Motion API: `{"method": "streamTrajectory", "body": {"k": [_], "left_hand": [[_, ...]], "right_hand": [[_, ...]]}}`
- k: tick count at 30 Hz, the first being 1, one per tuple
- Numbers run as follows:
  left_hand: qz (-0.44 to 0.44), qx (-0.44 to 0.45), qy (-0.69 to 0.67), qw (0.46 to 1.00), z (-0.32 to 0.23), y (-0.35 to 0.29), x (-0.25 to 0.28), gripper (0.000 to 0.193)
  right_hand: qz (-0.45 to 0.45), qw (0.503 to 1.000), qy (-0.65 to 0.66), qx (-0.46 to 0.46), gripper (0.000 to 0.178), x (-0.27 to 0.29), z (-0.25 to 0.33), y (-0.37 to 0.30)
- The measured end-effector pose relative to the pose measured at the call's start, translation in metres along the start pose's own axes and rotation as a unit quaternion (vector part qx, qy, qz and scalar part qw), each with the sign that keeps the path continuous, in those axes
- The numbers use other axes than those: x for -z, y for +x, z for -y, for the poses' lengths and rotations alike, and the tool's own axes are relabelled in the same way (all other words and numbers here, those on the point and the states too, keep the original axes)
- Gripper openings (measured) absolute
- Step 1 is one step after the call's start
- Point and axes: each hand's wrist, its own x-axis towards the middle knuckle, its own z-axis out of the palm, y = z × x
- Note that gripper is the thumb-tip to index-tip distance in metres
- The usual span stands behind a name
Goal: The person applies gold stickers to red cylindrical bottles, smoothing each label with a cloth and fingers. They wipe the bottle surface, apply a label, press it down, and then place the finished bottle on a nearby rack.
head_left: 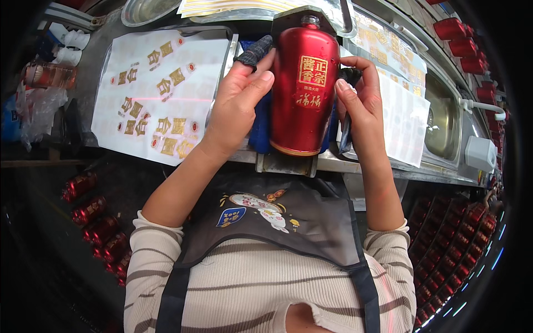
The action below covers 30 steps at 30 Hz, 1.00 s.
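Observation:
A glossy red bottle (305, 114) with gold lettering and an uncapped threaded neck lies tilted on a stand in front of me, neck pointing away. My left hand (237, 97) is beside its left side, fingers and thumb stretched apart; a fingertip is at the bottle's edge. A dark cover wraps one finger of that hand. Against the bottle's right side, my right hand (363, 94) has its thumb on the edge and its fingers curled behind. Under that hand hangs a dark, flat piece (345, 135), whose kind I cannot make out.
White sheets (105, 111) with gold decals lie left, and more sheets (397, 119) lie right. A metal sink (442, 125) is beyond the right sheets. Blue cloth (261, 130) surrounds the stand. Racked red bottles (452, 250) stand low right; others (102, 227) sit low left.

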Motion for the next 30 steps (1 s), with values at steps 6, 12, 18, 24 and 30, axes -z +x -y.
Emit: {"method": "streamTrajectory", "body": {"k": [6, 12, 18, 24, 30], "left_hand": [[0.002, -0.002, 0.010, 1.000, -0.002, -0.002, -0.002, 0.054], [-0.015, -0.056, 0.145, 0.988, 0.006, -0.005, -0.006, 0.047], [-0.019, -0.057, 0.148, 0.987, 0.004, -0.005, -0.013, 0.049], [-0.018, -0.047, 0.125, 0.991, 0.002, -0.005, -0.010, 0.053], [-0.026, -0.048, 0.106, 0.993, -0.001, -0.003, -0.016, 0.057]], "right_hand": [[0.009, 0.999, 0.038, -0.010, 0.036, 0.002, -0.002, -0.003], [0.006, 0.999, -0.031, 0.017, 0.050, -0.005, 0.005, -0.005], [-0.024, 0.996, -0.079, 0.019, 0.061, -0.012, 0.006, -0.007], [-0.032, 0.999, -0.040, 0.012, 0.062, -0.011, 0.001, -0.006], [0.012, 0.996, -0.088, 0.002, 0.054, -0.009, 0.008, -0.007]]}}
